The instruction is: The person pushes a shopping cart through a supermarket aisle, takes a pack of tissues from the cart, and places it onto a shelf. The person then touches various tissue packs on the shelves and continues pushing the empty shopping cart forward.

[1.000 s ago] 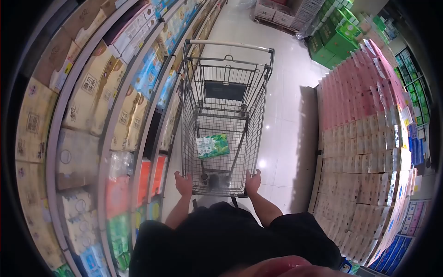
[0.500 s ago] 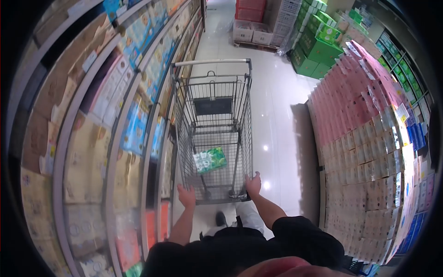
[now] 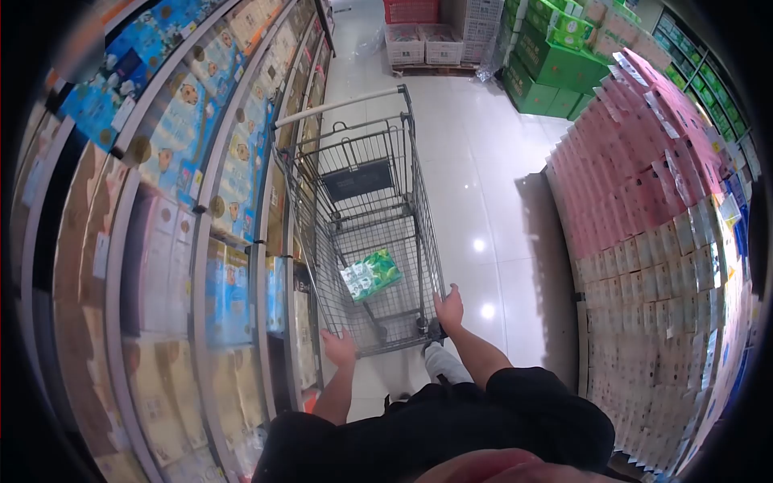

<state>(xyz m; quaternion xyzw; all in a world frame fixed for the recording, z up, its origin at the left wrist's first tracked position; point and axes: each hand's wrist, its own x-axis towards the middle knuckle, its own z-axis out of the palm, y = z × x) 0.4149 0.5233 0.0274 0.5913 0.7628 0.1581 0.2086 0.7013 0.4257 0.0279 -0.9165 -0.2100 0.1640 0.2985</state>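
A metal shopping cart stands in the aisle at a slight angle, its handle bar at the far end. Inside, on the wire bottom, lies a green and white pack. My left hand is at the near left corner of the cart, its fingers against the wire edge. At the near right corner, my right hand grips the cart's side, with a finger sticking up. The fingertips of both hands are partly hidden by the wires.
Shelves of packaged goods run close along the cart's left side. On the right rises a tall stack of pink and beige packs. Green boxes and white crates on a pallet stand ahead. My shoe and trouser leg show below the cart.
The cart has turned, its far end swinging left, closer to the shelves. My hands have stayed at its near corners. The crates and shelves ahead have shifted in view.
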